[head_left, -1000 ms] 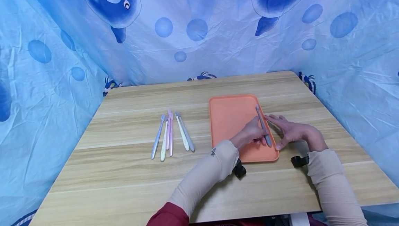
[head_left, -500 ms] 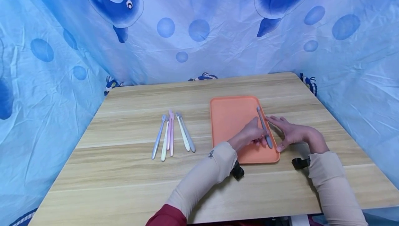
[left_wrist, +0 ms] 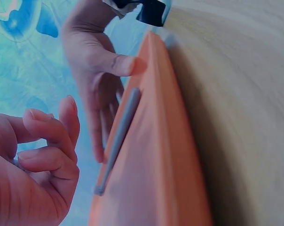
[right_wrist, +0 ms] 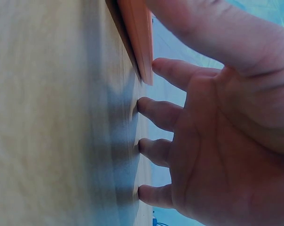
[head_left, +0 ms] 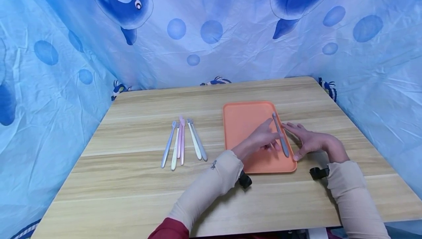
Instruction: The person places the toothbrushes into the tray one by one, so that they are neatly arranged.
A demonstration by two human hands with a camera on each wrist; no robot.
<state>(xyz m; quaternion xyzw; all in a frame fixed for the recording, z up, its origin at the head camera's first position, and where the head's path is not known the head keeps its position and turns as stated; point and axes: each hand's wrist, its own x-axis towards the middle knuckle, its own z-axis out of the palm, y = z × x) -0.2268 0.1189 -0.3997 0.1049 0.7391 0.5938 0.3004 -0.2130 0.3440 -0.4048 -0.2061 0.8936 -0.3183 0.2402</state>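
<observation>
A grey toothbrush point(head_left: 281, 136) lies in the orange tray point(head_left: 244, 118), along its right rim. My left hand point(head_left: 258, 138) is over the tray just left of that toothbrush. In the left wrist view the left hand point(left_wrist: 38, 165) has loosely bent fingers, apart from the toothbrush point(left_wrist: 121, 136), with nothing in them. My right hand point(head_left: 310, 140) stands spread at the tray's right side, its thumb and index finger at the rim. In the right wrist view the other fingertips of the right hand point(right_wrist: 212, 136) rest on the table.
Left of the tray several toothbrushes lie side by side on the wooden table point(head_left: 132, 180): a blue one point(head_left: 168, 145), pink ones point(head_left: 182, 143), pale ones point(head_left: 194, 140) and a grey-blue one point(head_left: 199, 142). A blue dolphin-print curtain point(head_left: 244, 55) surrounds the table.
My left hand has let go of the grey toothbrush and drawn slightly left, its fingers loosening. The toothbrush stays in the tray. The right hand keeps its place at the rim.
</observation>
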